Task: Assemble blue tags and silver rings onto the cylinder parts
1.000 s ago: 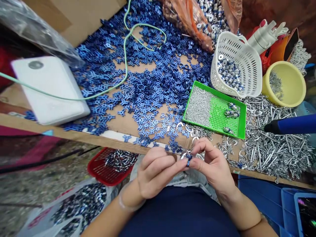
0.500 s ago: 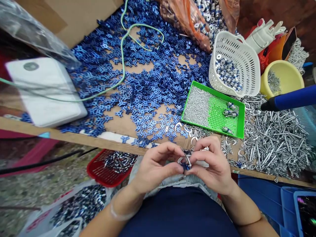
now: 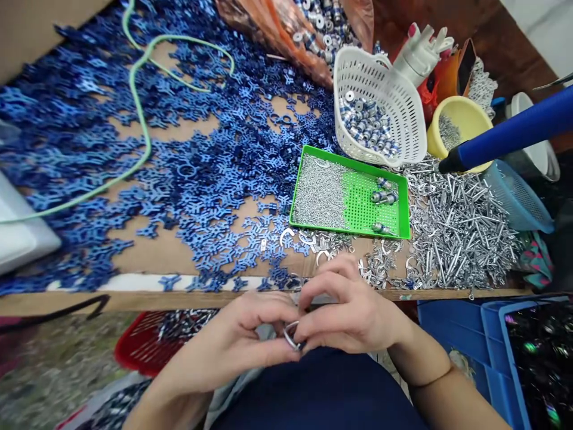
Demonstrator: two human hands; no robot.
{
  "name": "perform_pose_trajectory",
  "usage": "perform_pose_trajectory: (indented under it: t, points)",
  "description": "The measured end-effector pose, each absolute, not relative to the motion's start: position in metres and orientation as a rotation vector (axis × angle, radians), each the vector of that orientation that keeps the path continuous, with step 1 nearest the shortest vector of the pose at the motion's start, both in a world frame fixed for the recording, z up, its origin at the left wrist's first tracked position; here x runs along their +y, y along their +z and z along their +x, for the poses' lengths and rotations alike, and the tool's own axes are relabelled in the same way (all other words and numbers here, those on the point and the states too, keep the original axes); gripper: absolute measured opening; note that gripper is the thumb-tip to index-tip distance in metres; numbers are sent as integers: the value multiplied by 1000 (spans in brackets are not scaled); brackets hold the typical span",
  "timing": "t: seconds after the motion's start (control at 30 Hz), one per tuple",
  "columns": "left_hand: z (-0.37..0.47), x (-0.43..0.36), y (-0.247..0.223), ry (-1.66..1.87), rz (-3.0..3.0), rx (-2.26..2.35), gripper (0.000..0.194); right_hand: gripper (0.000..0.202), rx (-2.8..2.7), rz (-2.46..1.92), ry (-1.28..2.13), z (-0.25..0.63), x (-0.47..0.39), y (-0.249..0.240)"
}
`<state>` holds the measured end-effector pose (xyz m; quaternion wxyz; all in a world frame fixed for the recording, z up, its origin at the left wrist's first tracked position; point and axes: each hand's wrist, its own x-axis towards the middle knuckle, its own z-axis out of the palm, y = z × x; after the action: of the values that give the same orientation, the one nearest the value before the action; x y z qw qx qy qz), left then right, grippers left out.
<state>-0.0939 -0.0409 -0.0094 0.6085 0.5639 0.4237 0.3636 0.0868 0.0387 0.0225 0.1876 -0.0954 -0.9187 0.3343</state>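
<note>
Over the bench's front edge, close to my body, both hands meet around a small curved silver metal part (image 3: pixel 292 336). My left hand (image 3: pixel 255 331) pinches its left side between thumb and fingers. From the right, my right hand (image 3: pixel 342 307) closes its fingertips on the same part, covering most of it. Small curved silver pieces (image 3: pixel 322 255) lie on the bench just beyond my fingers. Behind these sits a green tray (image 3: pixel 293 203) with tiny silver parts on its left and several blue-and-silver cylinders (image 3: pixel 384 197) on its right.
Blue three-armed pieces (image 3: pixel 201 179) cover the bench's left and middle, crossed by a pale green cord (image 3: pixel 145 128). A white basket (image 3: pixel 409 101) and a yellow bowl (image 3: pixel 474 110) stand behind silver rods (image 3: pixel 465 227). A blue pole (image 3: pixel 514 128) juts in from the right. Below is a red basket (image 3: pixel 134 346).
My view has swung to the right, so the bench items sit further left. My hands have drawn closer together, with the right fingers now covering more of the curved part.
</note>
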Motion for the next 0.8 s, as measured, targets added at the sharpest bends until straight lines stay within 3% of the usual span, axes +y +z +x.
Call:
perform_pose_trajectory:
  t: [0.13,0.23,0.3,0.5,0.8]
  points:
    - [-90,-44,-11,941,1393,1287,15,18,-2399,-696,947,121,71,24]
    - [-88,-47,-21,1099,1415,1371,20,7,-2338,-1354,556,162,111,21]
    - [-87,-47,-27,1188,1451,1336,22,8,-2584,-1553,331,182,134,17]
    - [-81,-44,-26,1245,1422,1352,23,7,-3129,-1323,132,184,159,13]
    - [-78,-47,-30,1279,1190,1358,21,11,-3032,-1334,264,171,166,4]
